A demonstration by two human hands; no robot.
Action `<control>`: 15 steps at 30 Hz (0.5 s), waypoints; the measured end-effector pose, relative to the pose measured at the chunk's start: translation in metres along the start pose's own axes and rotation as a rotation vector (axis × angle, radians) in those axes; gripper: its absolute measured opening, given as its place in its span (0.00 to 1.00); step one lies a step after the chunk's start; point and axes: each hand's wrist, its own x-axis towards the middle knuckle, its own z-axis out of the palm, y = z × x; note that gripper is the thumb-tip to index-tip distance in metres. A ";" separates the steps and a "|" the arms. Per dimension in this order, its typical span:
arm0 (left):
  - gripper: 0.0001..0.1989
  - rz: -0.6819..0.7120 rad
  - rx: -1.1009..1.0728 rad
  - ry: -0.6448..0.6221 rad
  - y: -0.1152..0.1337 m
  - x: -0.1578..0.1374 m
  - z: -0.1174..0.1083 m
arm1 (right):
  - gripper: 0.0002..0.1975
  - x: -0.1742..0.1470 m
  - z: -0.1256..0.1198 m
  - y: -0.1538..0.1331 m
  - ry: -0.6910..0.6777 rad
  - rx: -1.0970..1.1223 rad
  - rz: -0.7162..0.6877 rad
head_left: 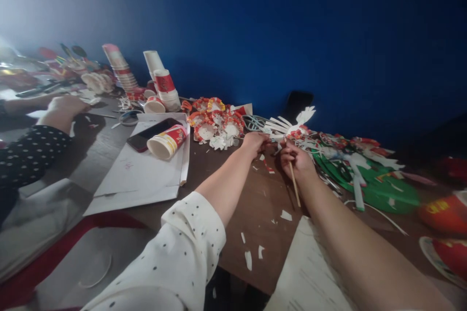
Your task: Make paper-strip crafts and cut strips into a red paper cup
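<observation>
My right hand is closed around a thin wooden stick, which points down toward the table. Just above the fingers fans out a white and red paper cup cut into strips; whether it is joined to the stick, I cannot tell. My left hand is closed beside it, its fingertips close to the strips, and what they pinch is hidden. Left of that hand lies a pile of red and white flower-like cut cups.
Paper cup stacks stand at the back. A phone and a paper cup rest on white sheets. Green discs and scraps lie right, near a glue-stick-like tube. At left is another person's hand.
</observation>
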 end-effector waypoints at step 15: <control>0.07 0.013 -0.045 0.124 -0.006 0.013 0.003 | 0.04 -0.009 0.015 0.015 0.040 -0.157 0.111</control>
